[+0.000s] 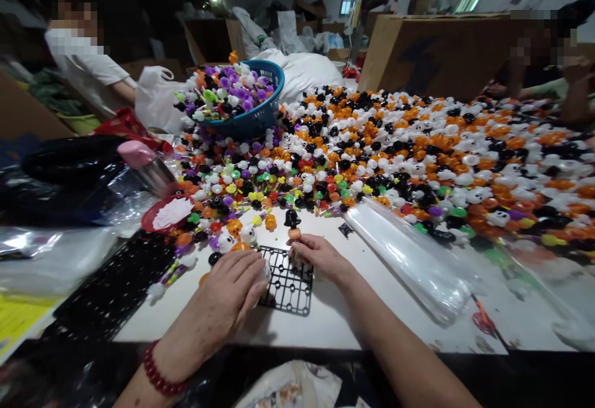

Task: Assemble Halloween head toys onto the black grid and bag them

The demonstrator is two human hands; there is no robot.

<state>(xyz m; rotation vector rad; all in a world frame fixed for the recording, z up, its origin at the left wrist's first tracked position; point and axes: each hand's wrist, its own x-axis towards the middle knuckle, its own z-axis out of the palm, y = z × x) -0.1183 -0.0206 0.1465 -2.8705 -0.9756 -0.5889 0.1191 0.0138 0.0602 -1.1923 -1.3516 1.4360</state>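
Observation:
A black plastic grid (294, 290) lies flat on the white table between my hands. My right hand (320, 258) is closed in a pinch at the grid's upper right corner, on a small figure (292, 225) with a black hat-shaped top and an orange part below. Over the grid's left side, my left hand (232, 287) curls round a white piece (266, 270), mostly hidden under the fingers. Just beyond that hand sit orange pumpkin heads (234, 228) and a white skull-like head (249, 233).
A large heap of small orange, white and black figures (395, 129) covers the table's far side. A blue basket (274, 79) holds more. Clear plastic bags (409, 259) lie right; a red dish of white powder (151, 214), a pink-lidded bottle (151, 169) and stacked black grids (116, 287) left. Two people sit beyond.

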